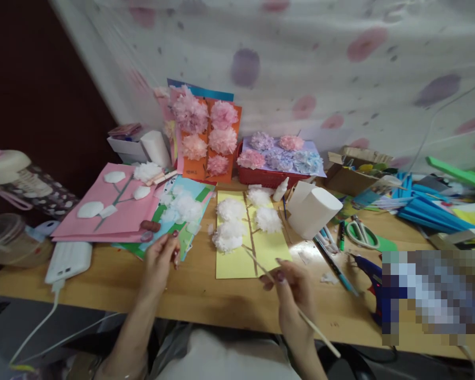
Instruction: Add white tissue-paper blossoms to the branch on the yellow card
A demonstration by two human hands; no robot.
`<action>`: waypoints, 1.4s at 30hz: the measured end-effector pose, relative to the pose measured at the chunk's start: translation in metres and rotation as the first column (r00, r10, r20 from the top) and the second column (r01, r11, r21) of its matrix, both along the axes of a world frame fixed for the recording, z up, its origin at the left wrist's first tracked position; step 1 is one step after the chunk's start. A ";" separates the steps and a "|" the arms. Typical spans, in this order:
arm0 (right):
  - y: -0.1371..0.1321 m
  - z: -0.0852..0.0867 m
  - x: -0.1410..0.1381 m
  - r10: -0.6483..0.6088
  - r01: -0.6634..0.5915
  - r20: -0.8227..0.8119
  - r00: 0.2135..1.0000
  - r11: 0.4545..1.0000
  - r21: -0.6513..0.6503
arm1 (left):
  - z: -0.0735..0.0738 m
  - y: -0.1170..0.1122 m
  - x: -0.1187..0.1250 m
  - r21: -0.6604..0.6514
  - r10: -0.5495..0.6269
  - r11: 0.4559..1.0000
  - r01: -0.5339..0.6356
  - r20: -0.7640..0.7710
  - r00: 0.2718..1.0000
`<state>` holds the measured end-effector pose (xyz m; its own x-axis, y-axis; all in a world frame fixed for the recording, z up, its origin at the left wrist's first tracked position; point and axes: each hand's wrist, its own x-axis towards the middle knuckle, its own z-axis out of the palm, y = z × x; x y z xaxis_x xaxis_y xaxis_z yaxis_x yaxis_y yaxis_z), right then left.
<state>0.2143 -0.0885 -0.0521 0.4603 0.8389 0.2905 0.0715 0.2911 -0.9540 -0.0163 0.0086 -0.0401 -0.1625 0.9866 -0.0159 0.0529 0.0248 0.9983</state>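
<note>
Ideally, the right hand (296, 290), fingers clamped on a wooden stick (320, 334), should guide the tip lightly near the white paper pom-pom (228, 236) ahead of them; the left hand's (163, 252) bunched fingers, contents unclear, could steady the yellow card (231, 266).

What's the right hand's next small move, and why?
I'd probably ease the right hand forward slightly, so the thin stick nudges the lower-left white flower on the yellow sheet. The hand grips the stick near mid-length, and the stick's tip lies by that flower's lower right edge; whether they touch, I can't tell.
</note>
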 end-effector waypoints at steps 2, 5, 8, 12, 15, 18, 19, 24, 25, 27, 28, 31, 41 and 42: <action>0.002 0.003 0.014 -0.105 0.104 -0.029 0.994 0.994 -0.034 | 0.003 0.005 -0.015 0.043 0.033 0.999 -0.031 -0.037 0.999; 0.003 -0.002 0.029 -0.195 0.191 -0.039 0.980 0.978 -0.087 | 0.004 0.005 -0.023 0.117 0.079 0.991 -0.066 -0.110 0.991; 0.004 -0.013 0.031 -0.258 0.255 -0.011 0.966 0.959 -0.121 | -0.002 0.002 -0.021 0.145 0.147 0.981 -0.129 -0.119 0.982; 0.002 -0.028 0.026 -0.276 0.278 0.035 0.960 0.946 -0.166 | -0.009 0.005 -0.023 0.203 0.162 0.972 -0.116 -0.230 0.960; 0.002 -0.035 0.025 -0.279 0.283 0.048 0.959 0.942 -0.181 | -0.006 0.013 -0.022 0.218 0.124 0.974 -0.055 -0.316 0.941; 0.004 -0.038 0.028 -0.276 0.278 0.035 0.960 0.944 -0.180 | -0.001 0.027 -0.014 0.221 0.096 0.975 0.001 -0.428 0.899; 0.004 -0.038 0.030 -0.280 0.281 0.030 0.959 0.943 -0.178 | -0.001 0.031 -0.012 0.222 0.103 0.975 0.003 -0.462 0.881; 0.005 -0.035 0.030 -0.302 0.302 0.029 0.953 0.938 -0.171 | -0.007 0.049 -0.006 0.197 0.119 0.980 0.002 -0.602 0.790; 0.005 -0.034 0.030 -0.302 0.302 0.024 0.953 0.938 -0.171 | -0.008 0.051 -0.006 0.187 0.109 0.982 0.011 -0.621 0.776; 0.005 -0.033 0.028 -0.303 0.300 0.006 0.953 0.938 -0.173 | -0.011 0.052 -0.007 0.171 0.096 0.985 0.023 -0.655 0.750; 0.005 -0.033 0.028 -0.296 0.291 -0.001 0.955 0.940 -0.176 | -0.013 0.052 -0.006 0.165 0.098 0.986 0.019 -0.668 0.738; 0.004 -0.034 0.028 -0.255 0.252 0.003 0.967 0.951 -0.180 | -0.019 0.052 -0.003 0.154 0.126 0.988 -0.026 -0.689 0.713; 0.000 -0.033 0.030 -0.202 0.201 0.006 0.979 0.966 -0.164 | -0.020 0.050 -0.004 0.050 0.052 0.998 -0.032 -0.459 0.887; -0.001 -0.033 0.029 -0.195 0.191 -0.007 0.981 0.967 -0.167 | -0.018 0.047 -0.002 0.030 0.033 0.999 -0.023 -0.398 0.917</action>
<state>0.2436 -0.0891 -0.0850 0.6232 0.7688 0.1435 0.0888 0.1128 -0.9896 -0.0188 0.0552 -0.0585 -0.1778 0.9808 0.0796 0.4460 0.0083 0.8950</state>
